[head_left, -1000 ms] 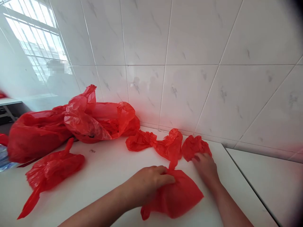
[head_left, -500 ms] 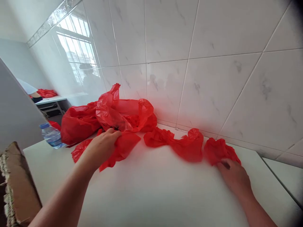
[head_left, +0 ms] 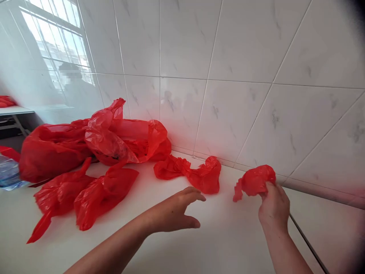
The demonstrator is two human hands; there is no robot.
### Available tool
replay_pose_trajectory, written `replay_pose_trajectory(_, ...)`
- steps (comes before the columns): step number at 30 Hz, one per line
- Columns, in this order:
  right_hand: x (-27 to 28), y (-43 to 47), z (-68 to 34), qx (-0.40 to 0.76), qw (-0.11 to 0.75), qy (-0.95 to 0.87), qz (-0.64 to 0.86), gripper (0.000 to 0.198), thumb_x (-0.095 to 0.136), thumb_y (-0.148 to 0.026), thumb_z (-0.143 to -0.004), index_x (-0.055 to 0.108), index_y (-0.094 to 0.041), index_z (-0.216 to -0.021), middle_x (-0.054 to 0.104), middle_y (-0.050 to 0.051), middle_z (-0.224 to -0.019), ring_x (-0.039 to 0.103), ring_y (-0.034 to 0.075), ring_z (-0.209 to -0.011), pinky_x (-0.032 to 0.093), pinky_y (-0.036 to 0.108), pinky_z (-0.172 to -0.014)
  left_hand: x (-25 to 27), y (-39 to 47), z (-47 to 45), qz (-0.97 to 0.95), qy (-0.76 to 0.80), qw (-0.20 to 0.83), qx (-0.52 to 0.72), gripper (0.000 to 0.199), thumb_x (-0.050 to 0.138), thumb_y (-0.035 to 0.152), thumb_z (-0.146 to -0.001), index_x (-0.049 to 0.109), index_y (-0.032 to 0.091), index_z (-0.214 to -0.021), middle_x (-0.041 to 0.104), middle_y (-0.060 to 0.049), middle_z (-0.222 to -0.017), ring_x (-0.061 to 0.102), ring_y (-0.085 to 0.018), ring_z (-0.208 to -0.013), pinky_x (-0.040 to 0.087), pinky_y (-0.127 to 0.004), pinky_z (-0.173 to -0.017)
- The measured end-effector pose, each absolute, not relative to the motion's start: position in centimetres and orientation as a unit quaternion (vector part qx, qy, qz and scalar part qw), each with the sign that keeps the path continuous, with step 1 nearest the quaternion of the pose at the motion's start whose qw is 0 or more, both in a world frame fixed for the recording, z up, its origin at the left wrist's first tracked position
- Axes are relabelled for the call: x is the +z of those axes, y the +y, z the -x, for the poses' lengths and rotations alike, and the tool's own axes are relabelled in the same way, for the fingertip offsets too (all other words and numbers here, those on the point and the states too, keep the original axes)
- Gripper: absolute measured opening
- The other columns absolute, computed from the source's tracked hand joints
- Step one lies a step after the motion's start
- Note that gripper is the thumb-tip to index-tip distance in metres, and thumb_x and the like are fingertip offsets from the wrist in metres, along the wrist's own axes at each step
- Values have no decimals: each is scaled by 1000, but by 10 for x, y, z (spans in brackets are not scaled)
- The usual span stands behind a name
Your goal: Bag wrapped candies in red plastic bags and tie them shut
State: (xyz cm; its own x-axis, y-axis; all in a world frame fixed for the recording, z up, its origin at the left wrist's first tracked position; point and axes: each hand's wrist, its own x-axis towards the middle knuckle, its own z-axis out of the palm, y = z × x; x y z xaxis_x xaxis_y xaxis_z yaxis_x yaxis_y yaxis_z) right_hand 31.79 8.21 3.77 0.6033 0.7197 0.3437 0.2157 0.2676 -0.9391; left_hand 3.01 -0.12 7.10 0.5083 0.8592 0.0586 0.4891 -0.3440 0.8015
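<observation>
My right hand [head_left: 275, 205] grips a small crumpled red plastic bag [head_left: 256, 179] and holds it up near the wall, over the right part of the white table. Over the middle of the table is my left hand [head_left: 176, 211], empty, with thumb and fingers apart. Just beyond its fingertips lie bunched red plastic bags [head_left: 203, 179] along the wall. To the left, two knotted red bags [head_left: 107, 192] rest side by side on the tabletop. What they contain, if anything, cannot be made out.
Large red plastic bags [head_left: 54, 148] are heaped at the back left. A clear water bottle [head_left: 11, 173] lies at the left edge. A white tiled wall [head_left: 185, 45] borders the white table [head_left: 216, 243]. A dark seam [head_left: 308, 243] runs along the right side.
My left hand has let go of a red bag on the left and moved right. My right hand has lifted its red bag off the table. The view has turned right.
</observation>
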Motion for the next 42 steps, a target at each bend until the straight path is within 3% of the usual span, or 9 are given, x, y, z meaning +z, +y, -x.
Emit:
replay_pose_trajectory(7, 85, 48, -295, 353, 739, -326, 472, 15, 58, -32, -72, 51, -19, -72, 50, -2, -68, 48, 11, -59, 40, 22, -48, 60, 0, -71, -673, 443, 501, 316, 107, 80, 49, -59, 22, 29, -147, 39, -17, -141, 42, -35, -124, 43, -45, -92)
replay_pose_trajectory(13, 87, 23, -253, 434, 675, -426, 418, 24, 62, -42, -79, 57, -19, -73, 56, 1, -73, 53, 14, -66, 46, 24, -54, 44, -2, -107, -673, 393, 451, 436, 130, 90, 36, -46, 11, 31, -149, 18, -15, -153, 26, -35, -136, 34, -48, -104)
replay_pose_trajectory(15, 85, 19, -246, 459, 638, -463, 409, 29, 61, -47, -81, 59, -19, -77, 58, 3, -77, 54, 16, -70, 47, 25, -55, 40, 0, -112, -645, 402, 431, 486, 118, 87, 34, -53, 18, 28, -148, 22, -15, -151, 28, -34, -135, 33, -47, -106)
replay_pose_trajectory(18, 84, 20, -250, 472, 627, -469, 405, 31, 63, -49, -81, 58, -19, -75, 56, 2, -74, 53, 14, -69, 46, 23, -54, 34, 6, -107, -566, 410, 479, 531, 58, 70, 39, -76, 49, 20, -126, 54, -14, -126, 52, -29, -115, 43, -42, -96)
replay_pose_trajectory(20, 83, 28, -261, 460, 659, -433, 408, 32, 65, -49, -79, 57, -18, -73, 55, 0, -72, 52, 12, -66, 45, 23, -55, 29, 13, -98, -487, 404, 548, 547, 35, 58, 43, -85, 59, 17, -108, 63, -12, -110, 60, -25, -100, 49, -38, -85)
replay_pose_trajectory(25, 67, 62, -298, 448, 731, -311, 410, 27, 73, -41, -70, 61, -17, -78, 60, 0, -76, 54, 13, -66, 46, 24, -56, 18, 31, -78, -278, 363, 655, 601, 30, 64, 37, -83, 61, 16, -103, 65, -10, -107, 64, -19, -90, 54, -31, -76)
replay_pose_trajectory(32, 27, 89, -317, 551, 648, -189, 491, 24, 72, -32, -70, 60, -20, -87, 66, 3, -86, 63, 18, -74, 54, 29, -57, 24, 34, -78, -206, 336, 681, 617, 22, 61, 27, -87, 60, 16, -105, 68, -9, -104, 67, -16, -85, 56, -28, -72)
replay_pose_trajectory(36, 27, 90, -320, 545, 646, -204, 494, 13, 64, -26, -74, 57, -20, -84, 66, 4, -84, 64, 17, -74, 54, 26, -56, 19, 36, -75, -169, 343, 684, 621, 16, 61, 26, -86, 61, 15, -98, 69, -5, -89, 67, -12, -72, 56, -22, -62)
replay_pose_trajectory(42, 39, 81, -312, 480, 652, -298, 505, 23, 70, -33, -72, 61, -21, -90, 66, 5, -100, 62, 17, -88, 51, 22, -62, 21, 41, -68, -132, 316, 688, 639, 14, 59, 28, -88, 60, 15, -93, 68, -1, -83, 65, -9, -65, 55, -20, -57)
